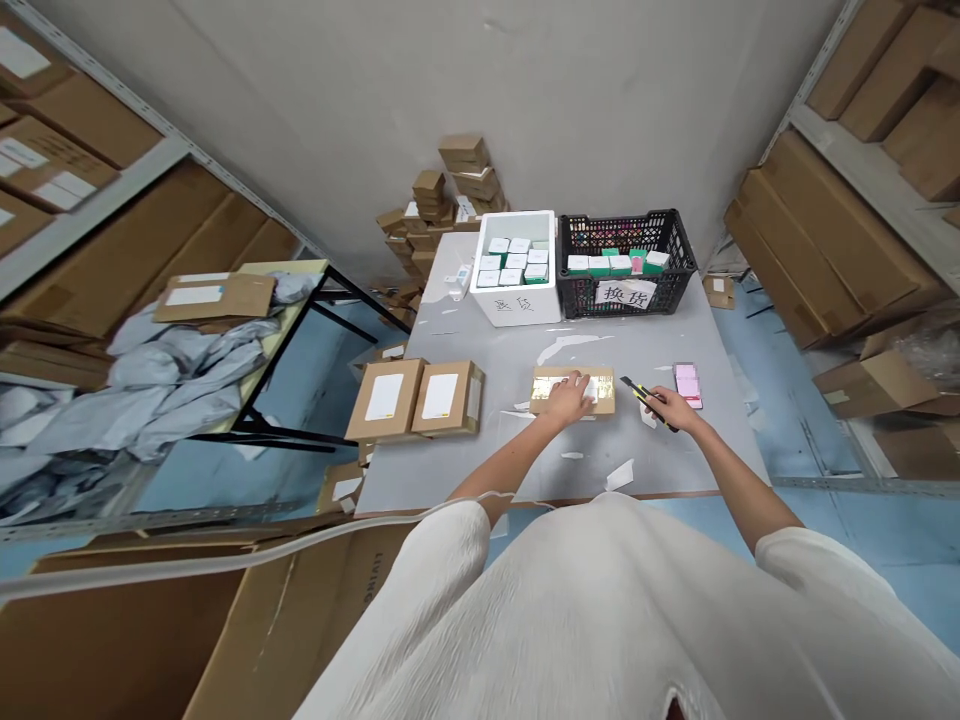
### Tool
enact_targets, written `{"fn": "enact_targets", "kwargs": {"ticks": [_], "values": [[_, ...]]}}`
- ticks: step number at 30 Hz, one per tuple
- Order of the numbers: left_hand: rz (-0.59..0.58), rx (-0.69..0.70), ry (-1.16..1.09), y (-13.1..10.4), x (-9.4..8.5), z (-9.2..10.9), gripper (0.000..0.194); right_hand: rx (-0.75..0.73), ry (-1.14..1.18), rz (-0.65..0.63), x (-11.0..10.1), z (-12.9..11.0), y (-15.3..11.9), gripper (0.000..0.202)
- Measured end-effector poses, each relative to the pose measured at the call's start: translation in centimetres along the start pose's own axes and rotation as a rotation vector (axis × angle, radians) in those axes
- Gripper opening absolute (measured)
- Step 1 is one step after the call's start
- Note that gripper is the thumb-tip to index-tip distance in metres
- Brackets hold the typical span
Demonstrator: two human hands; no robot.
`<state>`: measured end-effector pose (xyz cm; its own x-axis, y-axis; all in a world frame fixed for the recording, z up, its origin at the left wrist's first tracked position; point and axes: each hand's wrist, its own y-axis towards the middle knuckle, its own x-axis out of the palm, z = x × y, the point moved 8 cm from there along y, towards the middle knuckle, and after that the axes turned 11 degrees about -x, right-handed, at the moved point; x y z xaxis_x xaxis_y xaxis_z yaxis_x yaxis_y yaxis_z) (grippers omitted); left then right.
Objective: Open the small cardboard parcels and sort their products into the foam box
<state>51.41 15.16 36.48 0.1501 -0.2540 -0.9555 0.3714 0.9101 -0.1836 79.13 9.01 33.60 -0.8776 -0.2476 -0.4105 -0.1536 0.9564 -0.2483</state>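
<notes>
A small cardboard box with shiny clear tape along its top lies on the grey table. My left hand rests flat on top of it, fingers spread. To the right of the box, my right hand is closed around a black and yellow utility knife. The knife's tip points up and left toward the box, apart from it. Just beyond my right hand lies a pink item in a clear case; I cannot make out what it is.
Two labelled cardboard boxes stand at the table's left. At the back are a white foam box and a black plastic crate, both with small white-and-green boxes. Paper scraps lie near the front edge. A white cable crosses at lower left.
</notes>
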Motion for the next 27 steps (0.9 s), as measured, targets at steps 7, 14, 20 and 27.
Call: {"fn": "enact_targets", "kwargs": {"ticks": [7, 14, 20, 27], "values": [[0.054, -0.020, -0.054, 2.1, -1.1, 0.3, 0.044, -0.189, -0.259, 0.025, 1.5, -2.4, -1.3, 0.041], [-0.021, -0.041, -0.021, 4.4, 0.3, 0.1, 0.049, -0.336, -0.702, -0.007, 2.5, -4.5, -0.6, 0.042], [0.024, 0.003, -0.027, 4.4, 0.4, -0.2, 0.043, -0.289, -0.650, 0.001, 2.6, -4.7, -0.1, 0.041], [0.118, 0.038, -0.040, 3.4, 1.5, -0.2, 0.059, -0.323, -0.585, 0.089, 3.1, -4.3, -0.4, 0.042]]}}
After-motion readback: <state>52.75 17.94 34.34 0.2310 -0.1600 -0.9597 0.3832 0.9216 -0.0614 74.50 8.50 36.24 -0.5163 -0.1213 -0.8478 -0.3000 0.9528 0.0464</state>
